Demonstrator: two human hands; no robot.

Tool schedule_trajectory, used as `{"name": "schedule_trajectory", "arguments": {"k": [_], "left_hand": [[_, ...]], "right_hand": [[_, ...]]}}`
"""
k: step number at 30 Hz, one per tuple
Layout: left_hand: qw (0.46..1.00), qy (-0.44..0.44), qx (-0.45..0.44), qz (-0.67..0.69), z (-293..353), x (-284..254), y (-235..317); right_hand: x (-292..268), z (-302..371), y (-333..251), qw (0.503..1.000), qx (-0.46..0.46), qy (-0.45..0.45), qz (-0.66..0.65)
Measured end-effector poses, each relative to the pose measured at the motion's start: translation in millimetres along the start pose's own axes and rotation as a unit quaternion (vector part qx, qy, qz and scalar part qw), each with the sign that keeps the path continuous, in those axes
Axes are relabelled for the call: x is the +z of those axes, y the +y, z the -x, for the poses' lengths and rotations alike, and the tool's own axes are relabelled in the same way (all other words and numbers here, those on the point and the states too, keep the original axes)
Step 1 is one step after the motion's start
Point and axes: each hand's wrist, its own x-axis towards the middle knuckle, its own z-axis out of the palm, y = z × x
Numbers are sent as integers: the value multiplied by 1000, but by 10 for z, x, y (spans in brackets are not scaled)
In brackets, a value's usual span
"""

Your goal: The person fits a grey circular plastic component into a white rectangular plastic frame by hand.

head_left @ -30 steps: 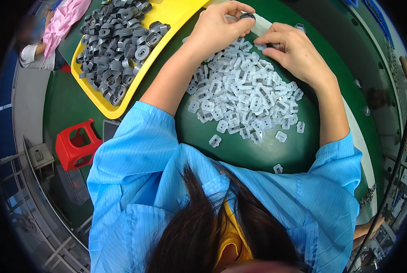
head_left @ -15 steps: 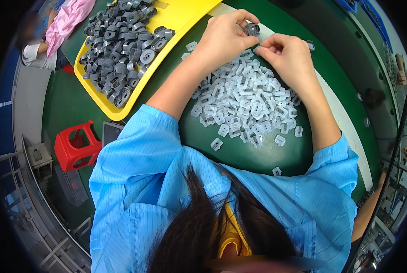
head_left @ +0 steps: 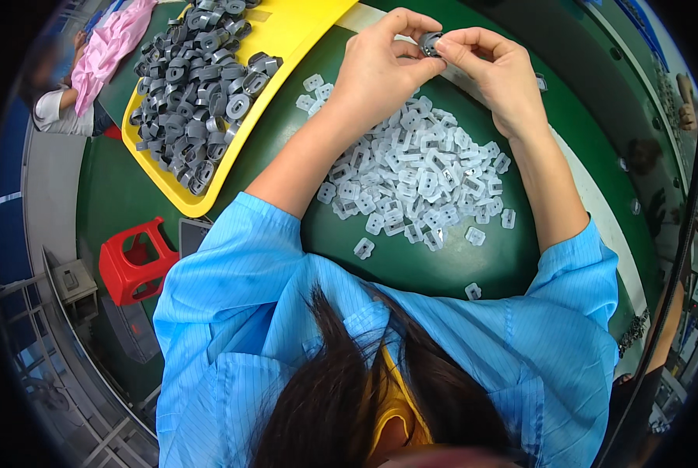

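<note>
My left hand (head_left: 384, 70) pinches a small round dark grey plastic part (head_left: 429, 44) between thumb and fingers, past the far edge of the heap. From the other side, my right hand (head_left: 505, 78) meets it, thumb and forefinger closed against the part's right edge. Whether a small clear piece sits between those right fingertips is hidden. Below both hands spreads a heap of small translucent plastic pieces (head_left: 434, 164) on the green tabletop (head_left: 411, 269). To the left, a yellow tray (head_left: 302, 23) carries a pile of grey plastic parts (head_left: 201, 86) like the held one.
A few translucent pieces (head_left: 473, 291) lie loose near my body. A white strip (head_left: 590, 195) runs along the table's right side. At left stand a red stool (head_left: 115, 269) and a person with pink cloth (head_left: 115, 43). Another person's arm (head_left: 667, 327) shows at right.
My right hand has moved up and left, bringing its fingertips from just below the grey part to its edge. My left hand still holds the part. The view has shifted slightly.
</note>
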Motion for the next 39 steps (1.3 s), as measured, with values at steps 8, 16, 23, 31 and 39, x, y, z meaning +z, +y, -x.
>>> {"name": "schedule_trajectory", "arguments": {"k": [8, 16, 23, 31, 39], "left_hand": [[996, 10, 56, -74, 52, 61, 19], [985, -41, 75, -149, 41, -14, 53], [979, -44, 129, -153, 57, -14, 31], [978, 28, 167, -123, 61, 64, 113], [967, 54, 211, -134, 40, 106, -27]], "right_hand": [[-129, -34, -6, 995, 56, -61, -55], [-288, -38, -163, 983, 116, -132, -44], [-165, 32, -223, 987, 92, -117, 56], [-156, -24, -83, 990, 7, -101, -93], [-38, 23, -231, 975, -87, -31, 200]]}}
